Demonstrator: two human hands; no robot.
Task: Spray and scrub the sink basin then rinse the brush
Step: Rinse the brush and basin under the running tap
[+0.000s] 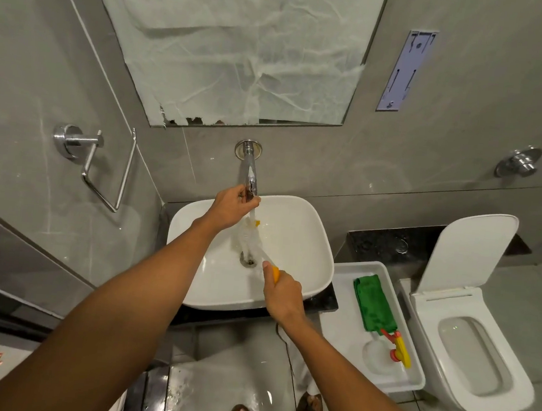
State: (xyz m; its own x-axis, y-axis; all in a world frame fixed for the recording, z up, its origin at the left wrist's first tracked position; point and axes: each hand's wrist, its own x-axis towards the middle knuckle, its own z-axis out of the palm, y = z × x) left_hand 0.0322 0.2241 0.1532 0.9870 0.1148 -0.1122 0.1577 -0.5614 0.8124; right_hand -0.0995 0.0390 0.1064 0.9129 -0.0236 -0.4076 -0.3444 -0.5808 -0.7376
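Your right hand has its grip wrapped tight on the brush by its orange handle; the bristle head sits ahead of that grip, over the sink basin drain, under the tap. Your left hand pinches the tap's tip, just above the bristles.

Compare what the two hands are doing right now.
The left hand reaches up to the tap at its spout end; the right hand sits lower, nearer the sink's front rim, closed around the brush by its orange handle. Both are over the white sink.
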